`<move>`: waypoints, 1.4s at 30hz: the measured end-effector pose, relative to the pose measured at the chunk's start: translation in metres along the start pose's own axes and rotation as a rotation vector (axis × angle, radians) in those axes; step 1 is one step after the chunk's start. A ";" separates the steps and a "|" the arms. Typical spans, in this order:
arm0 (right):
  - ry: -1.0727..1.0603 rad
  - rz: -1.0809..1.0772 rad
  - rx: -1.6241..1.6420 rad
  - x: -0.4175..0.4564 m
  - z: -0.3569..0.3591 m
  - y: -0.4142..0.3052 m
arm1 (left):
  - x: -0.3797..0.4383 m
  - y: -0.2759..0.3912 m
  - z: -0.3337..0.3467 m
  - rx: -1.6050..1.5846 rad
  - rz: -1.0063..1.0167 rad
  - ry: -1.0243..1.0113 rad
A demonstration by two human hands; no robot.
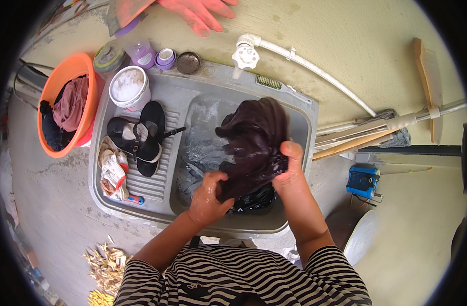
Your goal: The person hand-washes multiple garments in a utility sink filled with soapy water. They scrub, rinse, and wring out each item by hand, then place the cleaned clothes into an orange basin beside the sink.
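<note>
A wet, dark maroon cloth (256, 137) is bunched above the basin of a grey laundry sink (233, 225). My right hand (288, 166) grips its right side, fingers largely hidden behind the fabric. At the lower left end, my left hand (210, 197) has the cloth between thumb and fingers. Soapy water (202, 134) lies in the basin underneath. A black wet cloth (256, 199) rests low in that water, partly covered by the maroon one. The upper edge of the raised cloth is blurred.
On the ribbed drainboard sit black strap shoes (147, 153), white gloves (113, 174) and a white bucket of powder (128, 86). An orange basin (46, 141) with clothes stands left. Above the sink juts a white tap (245, 57); a scrub brush (269, 82) lies on the back rim.
</note>
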State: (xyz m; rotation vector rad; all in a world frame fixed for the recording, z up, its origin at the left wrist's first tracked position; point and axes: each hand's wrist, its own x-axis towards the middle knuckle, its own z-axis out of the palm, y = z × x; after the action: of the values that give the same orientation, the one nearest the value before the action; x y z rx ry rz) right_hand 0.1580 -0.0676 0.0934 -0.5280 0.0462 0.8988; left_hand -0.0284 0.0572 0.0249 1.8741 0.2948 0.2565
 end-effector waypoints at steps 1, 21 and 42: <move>-0.039 0.007 -0.030 -0.002 0.011 -0.009 | 0.002 -0.003 -0.004 0.003 0.016 -0.048; 0.517 0.127 -1.938 0.107 -0.265 0.086 | 0.083 -0.156 0.071 0.668 -0.129 -0.216; 0.086 0.068 -2.248 0.013 0.066 -0.046 | 0.138 -0.067 -0.033 -0.373 -0.174 -0.081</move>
State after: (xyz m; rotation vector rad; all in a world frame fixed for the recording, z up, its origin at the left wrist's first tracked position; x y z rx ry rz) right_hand 0.1890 -0.0510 0.1666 -2.6219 -0.9873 0.6367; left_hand 0.0865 0.1524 -0.0247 1.4772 0.3277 0.1070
